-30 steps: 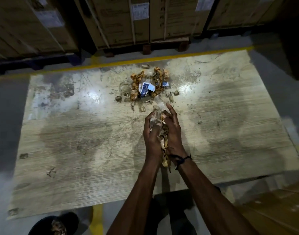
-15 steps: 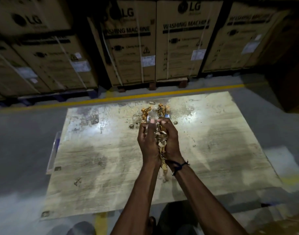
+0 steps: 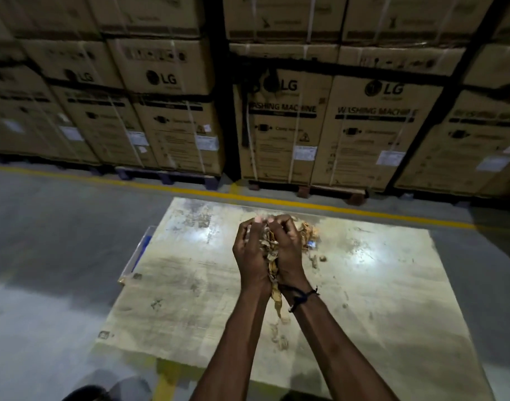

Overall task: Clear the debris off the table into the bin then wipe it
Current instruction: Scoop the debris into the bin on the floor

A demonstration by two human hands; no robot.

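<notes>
Wood-grain tabletop (image 3: 190,299): pale and stained, seen in the lower middle of the frame, with glare patches on its far half.
Fallen scraps (image 3: 279,340): a few tan bits are scattered on the tabletop just below the wrists, near the near edge.
Left hand (image 3: 252,256): held above the tabletop at frame centre, fingers curled inward around a bundle of debris.
Right hand (image 3: 287,250): pressed against the left one, fingers likewise curled round the bundle; a dark cord (image 3: 302,295) is tied at its wrist.
Held debris (image 3: 269,250): brown, papery strips are clasped between both palms, and one strip hangs down between the wrists.
Remaining debris pile (image 3: 310,237): left on the tabletop just right of and behind the hands, with a small blue-white scrap in it.
Yellow floor line (image 3: 103,178): painted across the grey floor beyond the tabletop.
Cardboard boxes (image 3: 372,131): stacked on pallets across the upper frame, printed LG and WASHING MACHINE.
</notes>
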